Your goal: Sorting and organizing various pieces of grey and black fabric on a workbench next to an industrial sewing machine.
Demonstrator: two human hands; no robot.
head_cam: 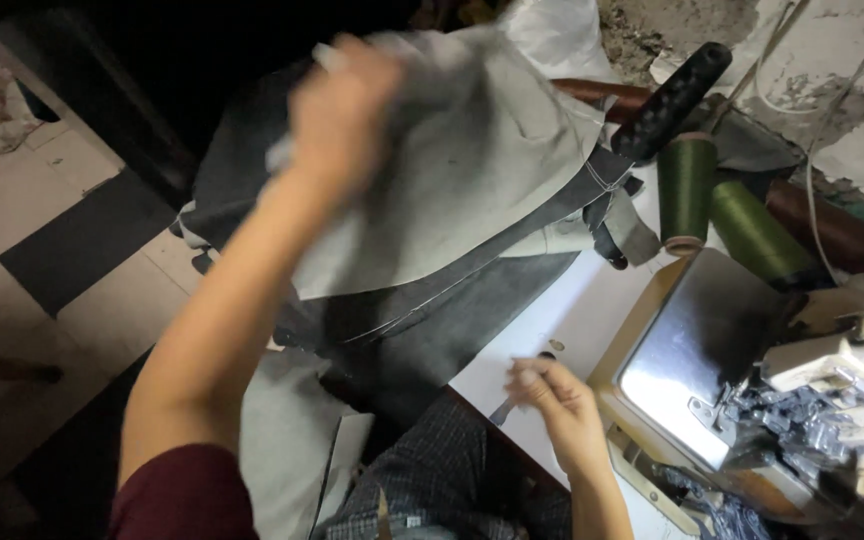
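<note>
My left hand (340, 112) is raised and blurred, gripping a light grey piece of fabric (462, 170) that drapes over a pile of dark grey fabric (422, 320) hanging off the table's left side. My right hand (552, 395) rests low near the white table (562, 310) edge, fingers closed on a small dark tool (504, 408), possibly thread snips. A sewing machine (752, 380) with a shiny metal plate stands just right of that hand.
Two green thread cones (722, 205) lie behind the machine. A black textured handle (672, 100) sticks out over the fabric pile. White cords run along the cracked wall at the top right. Tiled floor lies to the left.
</note>
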